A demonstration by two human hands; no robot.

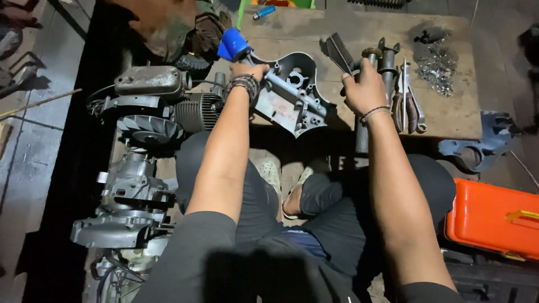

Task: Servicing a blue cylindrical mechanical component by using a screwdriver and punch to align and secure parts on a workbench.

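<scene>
My left hand (247, 72) grips the upper edge of a grey metal engine casing (292, 95), held tilted above a low wooden board (449, 115). A blue cap or spray nozzle (233, 45) sticks out just above that hand. My right hand (365, 90) is closed around a tool with a dark flat head (338, 51), beside the casing's right side. Beaded bracelets circle my left wrist, a thin band my right. My crossed legs and sandalled feet lie below the casing.
A finned engine with fan and gearbox (146, 129) lies on the floor at left. Pliers (407, 104), metal tubes (387, 62) and a pile of small metal bits (435, 64) sit on the board. An orange toolbox (494, 216) and a grey cover part (477, 147) are at right.
</scene>
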